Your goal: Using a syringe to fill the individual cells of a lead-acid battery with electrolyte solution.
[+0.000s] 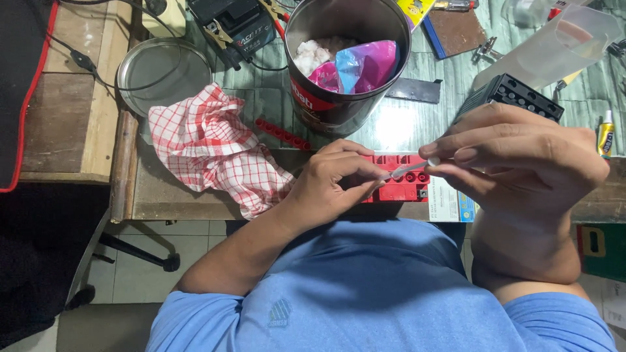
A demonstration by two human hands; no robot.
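Observation:
A small red battery [404, 189] with a row of round filler holes lies at the near edge of the table. My left hand [332, 186] rests against its left side, fingertips pinched at the tip of a thin clear tube [411, 167]. From the right, my right hand [521, 156] pinches the other end of that tube above the battery top. A red strip of caps [282, 133] lies on the table just behind my left hand.
A red-and-white checked cloth [212, 150] is bunched to the left. Behind the battery stands a metal can [345, 58] holding cotton and coloured wrappers. A round metal lid [163, 72], a black battery [235, 29], a black block [512, 94], a clear plastic container [561, 42] and a glue tube [606, 133] lie around.

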